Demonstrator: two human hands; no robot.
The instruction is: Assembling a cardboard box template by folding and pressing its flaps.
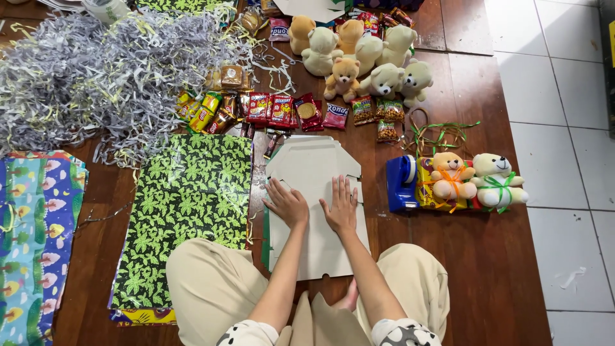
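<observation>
Wooden floor, materials laid out. Left hand (287,204) and right hand (340,206) press flat, fingers spread and gripping nothing, on unfolded cardboard box blank (314,250) at frame centre. Box unassembled; teddy bears (359,57) and snack packets (275,110) unpacked.

Bare left hand (287,204) and bare right hand (340,208), no rings showing; short white sleeves with black blotches, loose beige trousers.

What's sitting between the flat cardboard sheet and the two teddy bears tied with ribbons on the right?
In the head view, a blue tape dispenser lies between the cardboard sheet and the ribboned bears, beside a strip of bare wooden floor.
</observation>
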